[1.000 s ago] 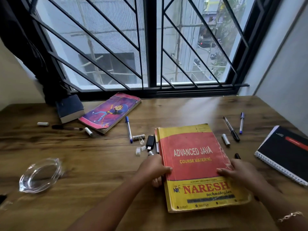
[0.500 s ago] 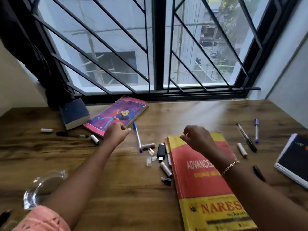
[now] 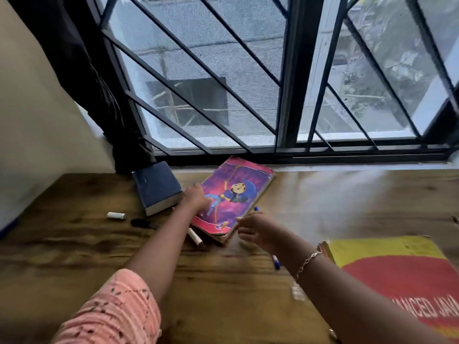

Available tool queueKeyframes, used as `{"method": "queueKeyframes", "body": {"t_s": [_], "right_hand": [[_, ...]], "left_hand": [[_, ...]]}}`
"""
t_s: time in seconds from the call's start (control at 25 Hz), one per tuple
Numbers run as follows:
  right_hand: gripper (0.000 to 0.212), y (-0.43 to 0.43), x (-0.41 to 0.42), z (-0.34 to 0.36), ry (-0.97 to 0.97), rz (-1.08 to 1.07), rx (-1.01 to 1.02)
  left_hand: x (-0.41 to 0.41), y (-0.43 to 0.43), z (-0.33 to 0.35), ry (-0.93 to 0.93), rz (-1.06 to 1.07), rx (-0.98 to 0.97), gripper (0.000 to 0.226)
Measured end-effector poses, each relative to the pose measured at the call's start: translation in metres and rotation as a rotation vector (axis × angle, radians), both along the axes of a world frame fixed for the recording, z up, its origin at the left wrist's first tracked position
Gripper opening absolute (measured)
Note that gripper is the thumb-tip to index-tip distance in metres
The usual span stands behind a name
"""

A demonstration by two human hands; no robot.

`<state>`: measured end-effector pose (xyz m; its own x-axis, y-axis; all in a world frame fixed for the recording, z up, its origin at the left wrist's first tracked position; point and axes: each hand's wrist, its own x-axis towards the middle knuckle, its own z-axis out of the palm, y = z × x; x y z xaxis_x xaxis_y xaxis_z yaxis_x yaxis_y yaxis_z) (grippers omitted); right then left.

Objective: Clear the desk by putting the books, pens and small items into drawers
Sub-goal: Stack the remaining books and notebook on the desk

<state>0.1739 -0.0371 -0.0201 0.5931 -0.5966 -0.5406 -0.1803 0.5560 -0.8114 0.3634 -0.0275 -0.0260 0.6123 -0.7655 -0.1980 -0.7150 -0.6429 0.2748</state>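
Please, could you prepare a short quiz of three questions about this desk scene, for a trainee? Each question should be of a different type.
1. True or false: the purple book and the yellow and red book lie apart on the desk.
2. What lies just left of the purple book? A. a dark blue book B. a glass dish C. a spiral notebook
3. Fill in: the bracelet is on the ___ wrist.

Key: 1 true; 2 A; 3 right.
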Motion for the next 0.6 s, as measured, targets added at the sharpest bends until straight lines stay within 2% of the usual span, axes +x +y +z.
{"method": "queueKeyframes", "body": {"t_s": [0.08, 0.24, 0.32, 0.4, 0.44, 0.52, 0.6], "right_hand": [[0.01, -0.004, 0.01, -0.004, 0.021, -0.076, 0.038], [0.015, -0.008, 0.018, -0.009, 0.059, -0.136, 0.059], [0.015, -0.008, 0.02, -0.01, 0.085, -0.154, 0.053], [0.011, -0.006, 0.021, -0.01, 0.104, -0.169, 0.047], [0.012, -0.006, 0.021, -0.009, 0.104, -0.177, 0.042], [0.024, -0.006, 0.021, -0.008, 0.067, -0.215, 0.046], [0.031, -0.003, 0.022, -0.006, 0.011, -0.26, 0.069]], "left_hand": [[0.007, -0.012, -0.005, 0.042, -0.007, 0.057, 0.076], [0.011, -0.03, -0.007, 0.032, -0.007, 0.091, 0.086], [0.01, -0.034, -0.004, 0.073, 0.071, 0.057, 0.09], [0.013, -0.035, 0.0, 0.046, 0.114, 0.034, 0.081], [0.016, -0.037, 0.004, 0.007, 0.095, 0.017, 0.069], [0.018, -0.037, 0.019, -0.031, 0.037, -0.061, 0.044], [0.017, -0.035, 0.04, -0.004, -0.019, -0.136, 0.037]]}}
